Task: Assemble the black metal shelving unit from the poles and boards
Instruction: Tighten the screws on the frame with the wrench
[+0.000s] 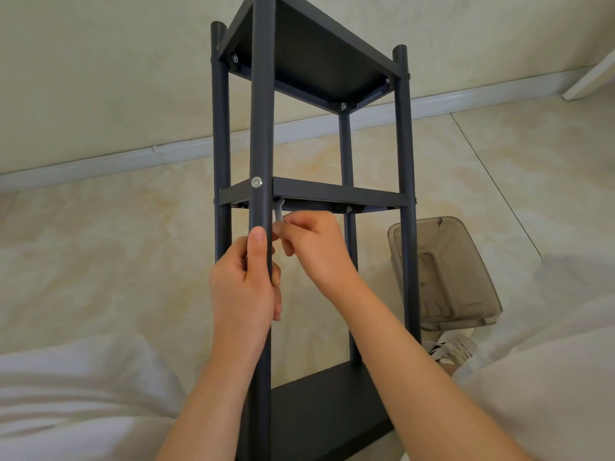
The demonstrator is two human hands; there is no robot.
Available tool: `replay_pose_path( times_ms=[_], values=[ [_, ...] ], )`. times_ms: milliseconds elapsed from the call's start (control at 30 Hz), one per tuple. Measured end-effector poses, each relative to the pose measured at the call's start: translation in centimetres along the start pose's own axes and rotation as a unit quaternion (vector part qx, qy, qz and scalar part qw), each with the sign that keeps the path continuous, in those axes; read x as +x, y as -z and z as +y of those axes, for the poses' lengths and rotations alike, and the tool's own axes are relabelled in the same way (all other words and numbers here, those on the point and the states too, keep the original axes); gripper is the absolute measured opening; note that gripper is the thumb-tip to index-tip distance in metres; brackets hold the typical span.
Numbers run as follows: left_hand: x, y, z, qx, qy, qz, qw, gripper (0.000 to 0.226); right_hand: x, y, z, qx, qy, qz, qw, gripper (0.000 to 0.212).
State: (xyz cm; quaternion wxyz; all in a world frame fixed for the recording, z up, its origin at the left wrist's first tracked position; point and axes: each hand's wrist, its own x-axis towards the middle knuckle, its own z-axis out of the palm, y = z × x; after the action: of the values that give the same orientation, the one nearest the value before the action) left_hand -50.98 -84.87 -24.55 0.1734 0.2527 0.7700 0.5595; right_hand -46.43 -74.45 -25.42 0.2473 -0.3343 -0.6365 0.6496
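Shelving unit (332, 194), left hand grip (244, 284) wrapped round front pole (261, 111), right hand grip (319, 247) pinching silver wrench (279, 214)

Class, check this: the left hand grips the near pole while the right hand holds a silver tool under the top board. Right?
Wrong board: in the head view the right hand holds the silver tool under the middle board. The rest stands.
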Motion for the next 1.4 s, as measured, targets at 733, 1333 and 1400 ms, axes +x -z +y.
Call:
replay_pose_path(
  times_ms=[733,1333,1400],
  values=[
    [-0.4,-0.2,0.3,0.011,-0.006,-0.008,1.000,0.046,0.2,0.0,0.7,-0.039,0.072,0.032,0.996,0.032],
    [-0.5,-0.2,0.4,0.007,-0.001,-0.015,1.000,0.055,0.8,-0.9,2.2,-0.045,0.137,0.078,0.986,0.038],
    [-0.6,-0.2,0.4,0.005,-0.001,-0.016,1.000,0.055,0.4,-0.5,1.9,-0.025,0.120,0.061,0.991,0.044]
  ],
)
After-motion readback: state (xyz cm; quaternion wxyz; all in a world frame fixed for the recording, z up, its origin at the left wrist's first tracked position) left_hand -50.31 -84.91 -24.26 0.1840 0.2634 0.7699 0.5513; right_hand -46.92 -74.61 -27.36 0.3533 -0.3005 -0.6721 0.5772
